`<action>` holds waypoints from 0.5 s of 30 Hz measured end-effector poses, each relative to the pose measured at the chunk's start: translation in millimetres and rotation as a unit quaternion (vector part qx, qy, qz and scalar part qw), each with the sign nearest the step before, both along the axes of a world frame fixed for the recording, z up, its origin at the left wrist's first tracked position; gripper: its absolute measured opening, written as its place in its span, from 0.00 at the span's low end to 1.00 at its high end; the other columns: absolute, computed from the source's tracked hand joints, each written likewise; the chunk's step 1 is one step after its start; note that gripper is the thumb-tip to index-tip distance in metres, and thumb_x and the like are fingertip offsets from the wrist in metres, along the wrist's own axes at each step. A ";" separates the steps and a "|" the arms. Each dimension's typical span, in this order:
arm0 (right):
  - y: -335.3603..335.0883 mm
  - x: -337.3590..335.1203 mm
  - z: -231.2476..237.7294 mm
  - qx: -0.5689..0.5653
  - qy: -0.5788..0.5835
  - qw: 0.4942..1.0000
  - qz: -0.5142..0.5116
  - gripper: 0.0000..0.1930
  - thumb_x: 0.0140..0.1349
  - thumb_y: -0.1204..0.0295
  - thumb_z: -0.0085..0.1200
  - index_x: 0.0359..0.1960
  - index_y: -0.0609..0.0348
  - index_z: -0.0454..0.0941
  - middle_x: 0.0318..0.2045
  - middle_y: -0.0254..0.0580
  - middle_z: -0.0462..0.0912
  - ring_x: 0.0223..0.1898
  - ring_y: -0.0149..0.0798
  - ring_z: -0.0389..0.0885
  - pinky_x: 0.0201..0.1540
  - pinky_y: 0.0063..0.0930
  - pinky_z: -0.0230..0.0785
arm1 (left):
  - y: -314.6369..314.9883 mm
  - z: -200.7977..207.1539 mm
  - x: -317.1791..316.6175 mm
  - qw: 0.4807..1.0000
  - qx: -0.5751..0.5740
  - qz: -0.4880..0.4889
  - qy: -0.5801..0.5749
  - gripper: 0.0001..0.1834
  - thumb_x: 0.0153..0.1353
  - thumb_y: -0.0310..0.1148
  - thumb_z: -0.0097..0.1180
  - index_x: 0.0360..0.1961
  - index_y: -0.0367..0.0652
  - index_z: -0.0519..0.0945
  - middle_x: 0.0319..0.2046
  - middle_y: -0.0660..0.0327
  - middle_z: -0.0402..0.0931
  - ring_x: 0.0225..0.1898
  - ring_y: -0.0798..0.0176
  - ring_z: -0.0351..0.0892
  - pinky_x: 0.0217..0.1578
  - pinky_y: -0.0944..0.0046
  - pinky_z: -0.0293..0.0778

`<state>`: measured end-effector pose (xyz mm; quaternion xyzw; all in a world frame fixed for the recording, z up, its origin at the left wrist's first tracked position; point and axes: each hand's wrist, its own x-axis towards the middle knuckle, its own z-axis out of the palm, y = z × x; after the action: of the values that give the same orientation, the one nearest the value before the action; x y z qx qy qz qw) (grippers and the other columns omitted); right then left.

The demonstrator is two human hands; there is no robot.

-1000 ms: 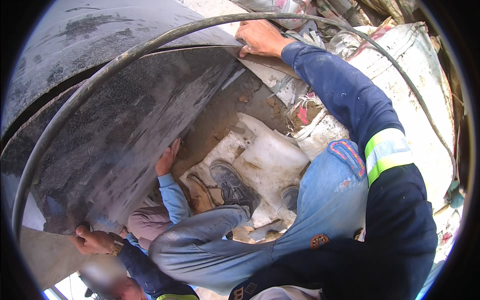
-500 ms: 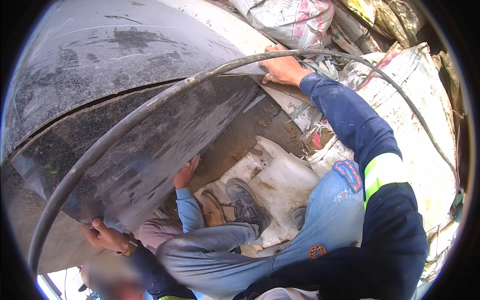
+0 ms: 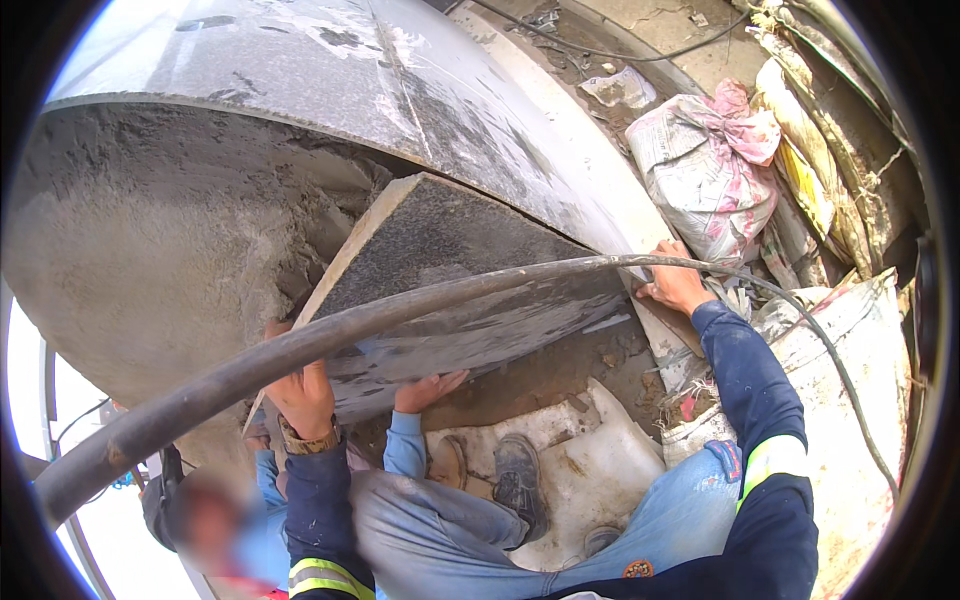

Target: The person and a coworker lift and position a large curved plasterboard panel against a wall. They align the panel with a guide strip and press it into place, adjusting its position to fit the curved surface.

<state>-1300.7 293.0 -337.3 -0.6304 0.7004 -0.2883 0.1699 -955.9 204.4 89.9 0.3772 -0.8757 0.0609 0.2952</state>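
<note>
A dark grey stone slab [image 3: 450,270] is held tilted against a rough mortar-coated surface [image 3: 150,240], under a larger dark slab [image 3: 260,60]. My left hand [image 3: 300,395], with a wristwatch, grips the slab's lower left edge. My right hand [image 3: 675,285] presses on its far right corner. A co-worker's hand [image 3: 428,388] in a light blue sleeve props the slab's lower edge from below, between my hands. A thick black hose [image 3: 340,335] crosses in front of the slab and partly hides my left hand's fingers.
Filled sacks [image 3: 705,165] lie at the upper right, and a dirty white sack [image 3: 850,400] at the right. A white sheet [image 3: 590,470] with a dusty shoe [image 3: 518,480] on it lies below the slab. The co-worker [image 3: 215,520] crouches at the lower left.
The view has swung up and closer to the slab. My left hand has come up from the lower left along its edge. My right hand and the co-worker's hand stay on the slab.
</note>
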 end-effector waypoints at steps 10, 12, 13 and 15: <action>1.7 -13.6 -9.4 0.039 -0.052 0.997 -0.035 0.27 0.39 0.60 0.74 0.44 0.56 0.85 0.44 0.49 0.76 0.50 0.55 0.70 0.56 0.45 0.65 | -16.2 2.4 1.7 0.998 -0.030 -0.012 -0.050 0.30 0.67 0.55 0.55 0.45 0.31 0.78 0.27 0.61 0.73 0.30 0.67 0.68 0.31 0.66 0.65; -3.8 -27.0 1.4 0.118 -0.046 0.991 0.036 0.28 0.40 0.62 0.74 0.46 0.55 0.84 0.48 0.51 0.78 0.55 0.55 0.71 0.59 0.46 0.63 | -12.9 4.8 1.0 0.999 -0.036 -0.008 -0.025 0.31 0.68 0.55 0.55 0.47 0.30 0.77 0.30 0.60 0.75 0.32 0.67 0.70 0.33 0.66 0.67; -5.7 -27.5 -4.1 0.140 -0.046 0.989 0.017 0.25 0.41 0.63 0.73 0.45 0.53 0.85 0.46 0.51 0.81 0.56 0.52 0.74 0.58 0.44 0.65 | -14.9 -5.6 8.7 1.000 -0.012 -0.005 -0.015 0.31 0.68 0.55 0.55 0.48 0.30 0.77 0.31 0.60 0.77 0.33 0.67 0.70 0.34 0.66 0.67; -12.7 -52.2 -9.2 0.129 -0.052 0.990 0.015 0.13 0.46 0.72 0.66 0.37 0.54 0.85 0.33 0.51 0.86 0.39 0.53 0.84 0.46 0.43 0.73 | -14.9 -11.5 25.5 0.998 0.030 0.055 -0.029 0.35 0.67 0.58 0.54 0.50 0.29 0.77 0.37 0.52 0.81 0.36 0.58 0.79 0.39 0.61 0.73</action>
<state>-1352.8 280.2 -346.4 -0.5975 0.7126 -0.2252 0.2906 -930.4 189.5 78.4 0.4313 -0.8635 0.0614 0.2542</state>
